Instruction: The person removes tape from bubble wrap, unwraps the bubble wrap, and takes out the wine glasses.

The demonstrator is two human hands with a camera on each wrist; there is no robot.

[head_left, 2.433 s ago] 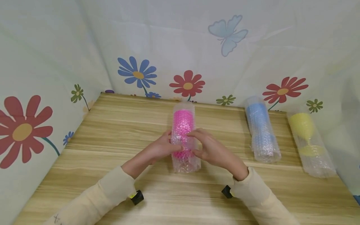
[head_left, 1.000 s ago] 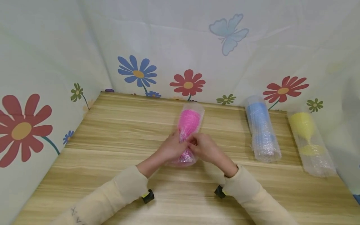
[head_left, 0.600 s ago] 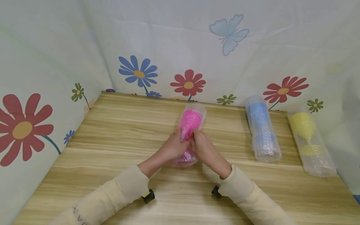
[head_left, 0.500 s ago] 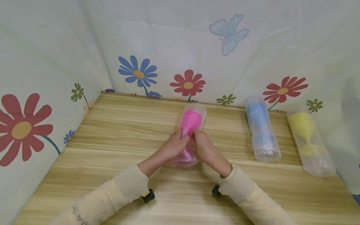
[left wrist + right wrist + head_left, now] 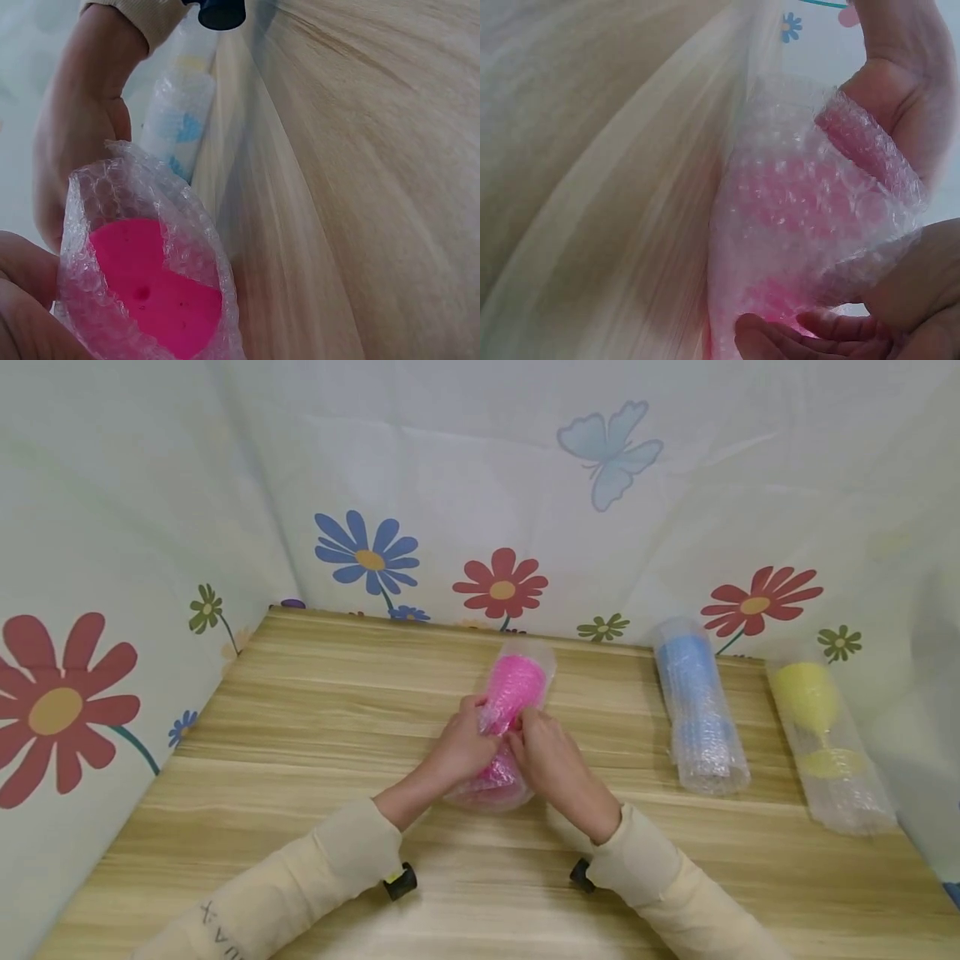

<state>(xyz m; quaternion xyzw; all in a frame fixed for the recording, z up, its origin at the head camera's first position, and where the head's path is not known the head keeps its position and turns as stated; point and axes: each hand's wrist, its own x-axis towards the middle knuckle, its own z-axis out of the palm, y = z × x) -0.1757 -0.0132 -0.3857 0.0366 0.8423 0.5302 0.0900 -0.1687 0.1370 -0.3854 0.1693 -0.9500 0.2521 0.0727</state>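
Note:
A pink goblet (image 5: 517, 681) wrapped in bubble wrap (image 5: 480, 795) lies in the middle of the table, its cup toward the back wall. From the left side my left hand (image 5: 461, 745) grips the wrapped narrow middle. My right hand (image 5: 551, 764) pinches the wrap from the right, its fingers curled close against the left ones. In the left wrist view, the wrap's near end gapes around the flat pink base (image 5: 142, 292). The right wrist view has my right fingers (image 5: 765, 337) at the plastic, with the left hand (image 5: 889, 97) beyond. Both hands partly cover the stem.
To the right lie a blue bubble-wrapped item (image 5: 688, 685) and a yellow goblet (image 5: 810, 697) in bubble wrap. The wooden table (image 5: 337, 693) meets a flower-printed cloth (image 5: 465, 477) at its back and sides. Black cameras (image 5: 400, 881) hang under both wrists.
Both hands have closed in on the goblet's middle from looser holds, and its cup end has swung right. Lately the hands have shifted only slightly. The blue and yellow items stay put.

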